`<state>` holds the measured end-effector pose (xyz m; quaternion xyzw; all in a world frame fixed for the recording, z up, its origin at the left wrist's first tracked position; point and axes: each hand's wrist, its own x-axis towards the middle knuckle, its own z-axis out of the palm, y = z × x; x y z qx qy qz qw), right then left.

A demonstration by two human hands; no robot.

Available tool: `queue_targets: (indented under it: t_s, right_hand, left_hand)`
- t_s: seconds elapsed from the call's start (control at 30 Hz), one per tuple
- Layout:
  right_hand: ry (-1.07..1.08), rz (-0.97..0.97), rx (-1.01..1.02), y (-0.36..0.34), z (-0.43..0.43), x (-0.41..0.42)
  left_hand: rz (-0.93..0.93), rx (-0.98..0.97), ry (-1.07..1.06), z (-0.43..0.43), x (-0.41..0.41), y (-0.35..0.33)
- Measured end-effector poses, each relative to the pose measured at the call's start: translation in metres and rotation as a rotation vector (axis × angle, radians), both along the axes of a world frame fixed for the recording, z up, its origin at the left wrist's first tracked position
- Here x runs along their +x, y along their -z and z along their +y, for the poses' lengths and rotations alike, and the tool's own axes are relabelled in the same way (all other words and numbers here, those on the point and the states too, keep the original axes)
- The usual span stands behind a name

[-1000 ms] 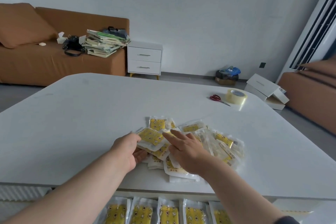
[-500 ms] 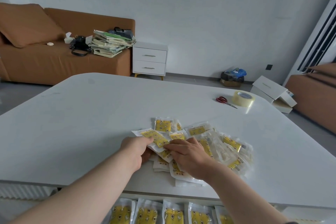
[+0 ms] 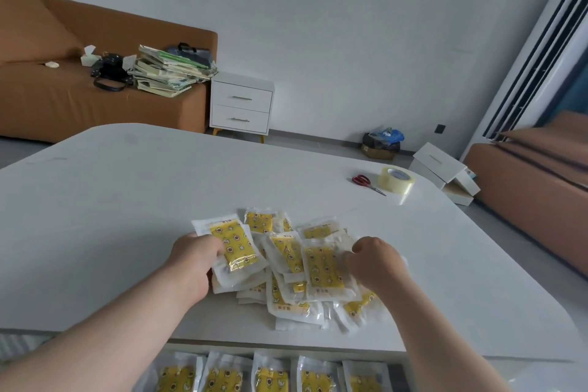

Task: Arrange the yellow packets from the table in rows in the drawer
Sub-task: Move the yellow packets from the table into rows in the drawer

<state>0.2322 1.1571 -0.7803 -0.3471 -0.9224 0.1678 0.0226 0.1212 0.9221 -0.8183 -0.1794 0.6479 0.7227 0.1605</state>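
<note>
A loose pile of yellow packets [image 3: 286, 267] in clear wrappers lies on the white table [image 3: 127, 216] near its front edge. My left hand [image 3: 194, 259] grips a small stack of packets [image 3: 234, 248] at the pile's left side, thumb on top. My right hand [image 3: 374, 261] pinches the right edge of another packet [image 3: 323, 267] on top of the pile. Below the table edge, the open drawer [image 3: 397, 375] shows a row of several yellow packets [image 3: 270, 377] laid side by side.
Red-handled scissors [image 3: 366, 183] and a roll of clear tape [image 3: 396, 180] lie at the table's far right. Behind are an orange sofa [image 3: 47, 99] with a stack of books, a white nightstand [image 3: 241, 105], and white boxes on the floor [image 3: 442, 169].
My left hand has gathered packets into a stack and lifted it leftward. My right hand moved right from the pile's centre and took hold of a packet's right edge.
</note>
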Motion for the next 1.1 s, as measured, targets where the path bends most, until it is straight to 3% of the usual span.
queue_targets:
  t_s: [0.13, 0.3, 0.73, 1.1]
  right_hand:
    - [-0.023, -0.130, 0.132, 0.006, -0.008, -0.001]
    - [-0.038, -0.131, 0.235, 0.009, -0.026, -0.004]
    - [0.056, -0.052, -0.069, 0.017, -0.015, -0.014]
    - [0.196, 0.197, -0.435, 0.007, 0.010, -0.016]
  left_hand:
    - [-0.020, 0.021, 0.024, -0.001, 0.002, -0.003]
    - [0.087, -0.054, 0.083, 0.002, 0.015, -0.005]
    - [0.060, -0.205, 0.087, -0.002, 0.004, 0.006]
    - [-0.012, -0.115, 0.098, -0.009, -0.002, 0.011]
